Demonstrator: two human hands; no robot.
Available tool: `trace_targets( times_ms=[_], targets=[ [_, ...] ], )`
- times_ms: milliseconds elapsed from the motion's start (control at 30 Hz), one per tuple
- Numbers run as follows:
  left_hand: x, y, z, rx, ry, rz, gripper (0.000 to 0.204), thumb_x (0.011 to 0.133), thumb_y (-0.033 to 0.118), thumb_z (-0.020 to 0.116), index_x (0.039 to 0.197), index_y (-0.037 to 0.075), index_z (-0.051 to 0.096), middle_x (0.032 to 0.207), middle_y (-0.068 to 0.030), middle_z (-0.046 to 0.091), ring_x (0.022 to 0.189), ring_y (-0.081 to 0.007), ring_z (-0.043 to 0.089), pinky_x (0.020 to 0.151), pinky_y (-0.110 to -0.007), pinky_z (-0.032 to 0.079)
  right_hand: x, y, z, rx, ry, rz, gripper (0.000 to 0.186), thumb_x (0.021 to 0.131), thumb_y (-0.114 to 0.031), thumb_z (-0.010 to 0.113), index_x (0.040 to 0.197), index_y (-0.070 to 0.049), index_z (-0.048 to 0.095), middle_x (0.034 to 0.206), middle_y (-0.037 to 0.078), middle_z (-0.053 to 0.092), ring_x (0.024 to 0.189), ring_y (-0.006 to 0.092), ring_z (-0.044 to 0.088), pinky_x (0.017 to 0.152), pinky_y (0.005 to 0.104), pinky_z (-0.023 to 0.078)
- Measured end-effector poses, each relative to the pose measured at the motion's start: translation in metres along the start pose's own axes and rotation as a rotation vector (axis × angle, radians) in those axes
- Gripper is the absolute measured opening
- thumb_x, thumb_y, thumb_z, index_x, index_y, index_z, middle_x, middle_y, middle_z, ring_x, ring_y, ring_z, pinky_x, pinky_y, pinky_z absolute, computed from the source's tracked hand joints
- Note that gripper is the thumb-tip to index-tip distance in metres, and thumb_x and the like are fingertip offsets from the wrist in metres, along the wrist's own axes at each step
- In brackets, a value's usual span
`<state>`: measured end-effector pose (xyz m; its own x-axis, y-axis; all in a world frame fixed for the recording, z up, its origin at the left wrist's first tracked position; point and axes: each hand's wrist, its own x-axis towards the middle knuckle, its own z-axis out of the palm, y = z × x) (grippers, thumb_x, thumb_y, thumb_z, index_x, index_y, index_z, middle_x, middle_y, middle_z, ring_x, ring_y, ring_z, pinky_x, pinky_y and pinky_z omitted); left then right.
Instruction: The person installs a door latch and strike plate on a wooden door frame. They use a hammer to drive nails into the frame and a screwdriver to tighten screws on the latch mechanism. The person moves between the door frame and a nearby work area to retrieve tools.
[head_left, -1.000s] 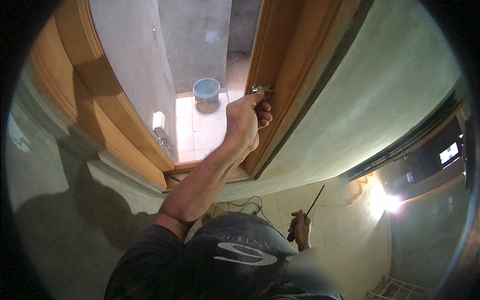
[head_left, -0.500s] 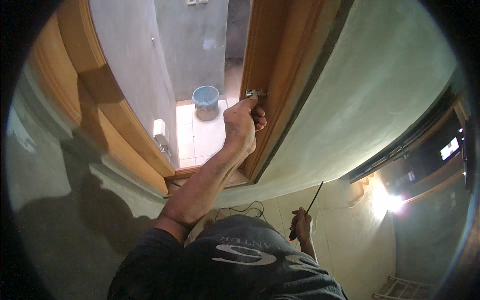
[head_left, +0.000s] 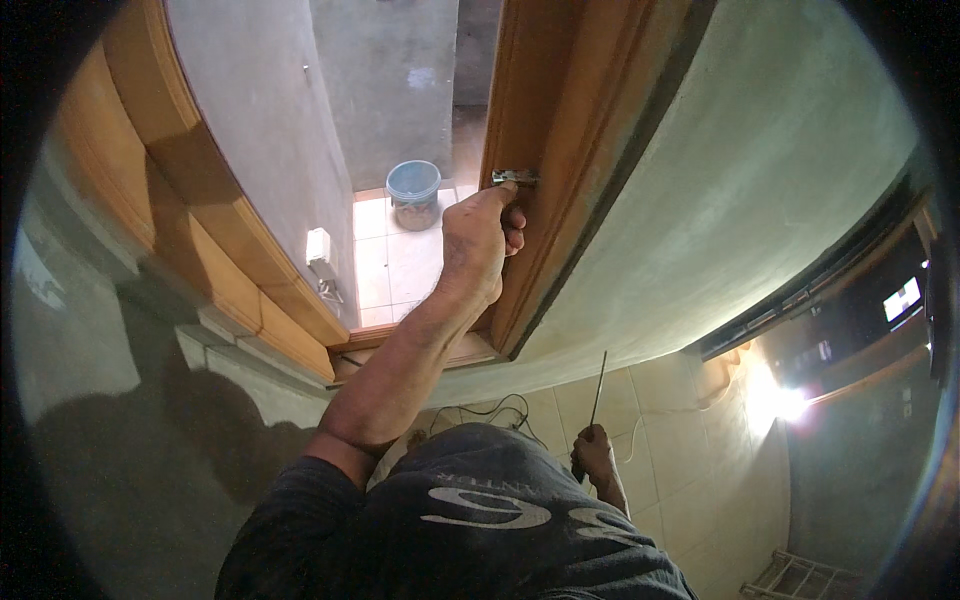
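Note:
My left hand (head_left: 474,238) is raised to the right side of a brown wooden door frame (head_left: 560,120). Its fingers are curled, and the thumb and fingertips press at a small silver metal fitting (head_left: 514,177) on the inner face of the jamb. I cannot make out exactly what kind of fitting it is, as the fingertips hide part of it. Low beside my body, my right hand (head_left: 595,455) is wrapped round the dark handle of a long thin screwdriver (head_left: 599,388). The shaft points up and away, apart from the frame.
Beyond the doorway a blue-rimmed bucket (head_left: 414,200) stands on pale tiles. A white box (head_left: 319,252) is fixed to the wall inside. Dark cable (head_left: 490,408) lies on the floor ahead of me. A bright lamp (head_left: 790,404) glows at right, with a rack (head_left: 805,578) below it.
My right hand has turned and shifted slightly left, swinging the screwdriver shaft more upright. My left hand has moved slightly, and more of the metal fitting shows.

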<state>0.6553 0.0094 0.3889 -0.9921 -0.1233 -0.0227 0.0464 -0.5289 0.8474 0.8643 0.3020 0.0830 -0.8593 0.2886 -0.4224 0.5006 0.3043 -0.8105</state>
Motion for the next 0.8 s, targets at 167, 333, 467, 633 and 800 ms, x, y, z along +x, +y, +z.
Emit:
trace_targets(
  times_ms=[167, 333, 467, 633, 800],
  targets=[
    [0.002, -0.003, -0.004, -0.031, -0.007, -0.002, 0.017, 0.098, 0.018, 0.062, 0.091, 0.003, 0.065, 0.069, -0.0051, 0.059, 0.050, -0.0117, 0.049, 0.046, -0.027, 0.036, -0.010, -0.002, -0.006, 0.060, -0.161, -0.019, 0.035, 0.098, -0.026, 0.062, 0.122, 0.000, 0.060, 0.081, 0.013, 0.066, 0.061, 0.0201, 0.066, 0.058, 0.0351, 0.056],
    [0.005, 0.001, -0.009, -0.017, -0.043, -0.046, 0.013, 0.098, 0.019, 0.064, 0.093, 0.008, 0.060, 0.069, -0.0031, 0.057, 0.052, -0.0118, 0.049, 0.048, -0.026, 0.036, -0.015, -0.007, -0.006, -0.150, -0.276, 0.076, 0.041, 0.099, -0.030, 0.063, 0.127, 0.000, 0.059, 0.081, 0.013, 0.069, 0.066, 0.0185, 0.068, 0.059, 0.0347, 0.055],
    [0.007, 0.007, -0.010, 0.036, -0.043, -0.092, 0.013, 0.097, 0.019, 0.064, 0.093, 0.008, 0.061, 0.070, -0.0030, 0.058, 0.053, -0.0122, 0.049, 0.049, -0.026, 0.036, -0.019, 0.000, 0.001, -0.308, -0.204, -0.004, 0.039, 0.090, -0.016, 0.064, 0.124, 0.003, 0.061, 0.093, 0.015, 0.071, 0.073, 0.0210, 0.068, 0.067, 0.0368, 0.057],
    [0.008, 0.010, -0.011, 0.060, -0.067, -0.076, 0.012, 0.098, 0.019, 0.063, 0.097, 0.006, 0.062, 0.072, -0.0043, 0.058, 0.053, -0.0126, 0.048, 0.049, -0.026, 0.036, -0.027, -0.002, -0.002, -0.088, -0.289, 0.105, 0.050, 0.090, -0.013, 0.062, 0.139, 0.000, 0.058, 0.092, 0.009, 0.071, 0.081, 0.0191, 0.069, 0.072, 0.0361, 0.058],
    [0.010, 0.007, -0.011, 0.089, -0.071, -0.058, 0.014, 0.098, 0.018, 0.063, 0.091, 0.006, 0.062, 0.071, -0.0056, 0.059, 0.054, -0.0132, 0.050, 0.049, -0.027, 0.036, -0.032, -0.011, 0.000, -0.081, -0.268, 0.179, 0.045, 0.094, -0.015, 0.061, 0.138, -0.004, 0.059, 0.093, 0.011, 0.073, 0.072, 0.0169, 0.070, 0.060, 0.0351, 0.058]
  ],
)
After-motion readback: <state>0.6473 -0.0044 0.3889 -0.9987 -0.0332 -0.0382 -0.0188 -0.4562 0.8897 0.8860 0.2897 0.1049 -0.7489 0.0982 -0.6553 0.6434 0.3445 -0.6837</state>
